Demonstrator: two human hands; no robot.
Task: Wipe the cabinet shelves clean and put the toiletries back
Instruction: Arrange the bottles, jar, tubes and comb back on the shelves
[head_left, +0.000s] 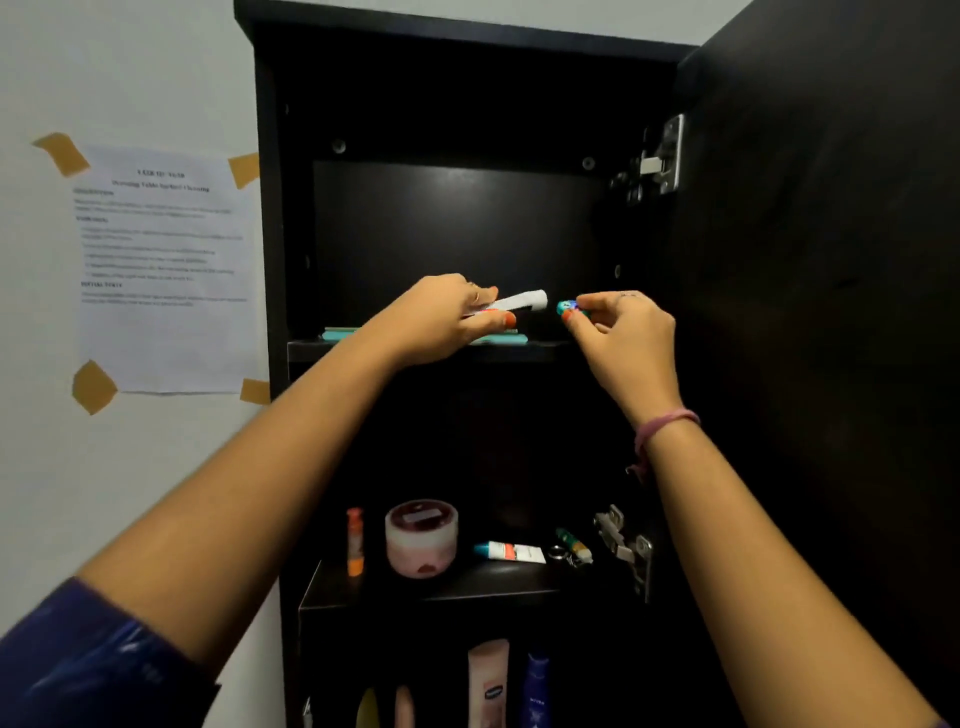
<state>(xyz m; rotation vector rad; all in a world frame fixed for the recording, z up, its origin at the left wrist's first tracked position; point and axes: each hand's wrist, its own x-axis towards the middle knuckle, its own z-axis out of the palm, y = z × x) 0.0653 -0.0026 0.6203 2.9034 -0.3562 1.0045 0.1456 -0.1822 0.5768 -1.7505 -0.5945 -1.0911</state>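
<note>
Up at the top shelf (426, 349) of the dark cabinet (270, 208): left hand (441, 319) pinching a white tube (514, 302) between thumb and fingers, tube held flat just above the shelf, its capped end pointing right. Right hand (623, 332) close beside it, fingertips curled round a small teal-and-blue stick (570, 307), the two items nearly tip to tip but apart. Under the left hand, flat on the shelf, a teal packet (340, 333), partly hidden by the wrist. Pink band (662, 423) round the right wrist; blue sleeve (88, 660) bunched at the left upper arm.

Down on the middle shelf (467, 584): an orange stick (355, 541) standing upright at the left, a round pink jar (422, 538) just beside it, then a small white tube with a teal cap (509, 552) lying flat, and near the right side a green-and-orange stick (574, 545) lying tilted next to a small ring-shaped thing, too dark to make out.

Lowest compartment: a peach lotion bottle (488, 683) and a blue bottle (536, 691) standing side by side, more tops at the left, too dim to tell.

Cabinet door (831, 260) swung open at the right, metal hinges (662, 156) showing. On the white wall at the left, a printed sheet (161, 260) taped at its corners, text too blurred to read.
</note>
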